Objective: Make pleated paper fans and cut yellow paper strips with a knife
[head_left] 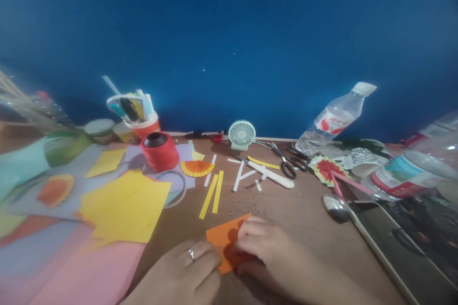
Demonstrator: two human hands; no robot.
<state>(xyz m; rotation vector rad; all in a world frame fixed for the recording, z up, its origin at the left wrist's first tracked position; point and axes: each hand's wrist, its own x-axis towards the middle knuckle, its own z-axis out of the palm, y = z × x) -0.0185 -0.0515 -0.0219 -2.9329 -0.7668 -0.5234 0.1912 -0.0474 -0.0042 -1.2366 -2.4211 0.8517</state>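
Note:
An orange sheet of paper [223, 240] lies at the near middle of the table, between my hands. My left hand [193, 269], with a ring on one finger, is closed on its left lower edge. At the right edge, my right hand [266, 248] has its fingers curled on the paper, thumb low and fingertips pressing it. Just beyond are two yellow paper strips [211, 195] and a scatter of dark specks [245, 205]. An orange and yellow pleated paper fan [196, 168] rests farther back on the left.
Coloured sheets [125, 207] cover the left side, near a red thread spool [159, 152] and a cup of pens [141, 126]. A small fan [242, 134], a white cutter [275, 176] and scissors [282, 159] lie behind. On the right are a bottle [332, 119], a spoon [336, 207] and a phone [397, 248].

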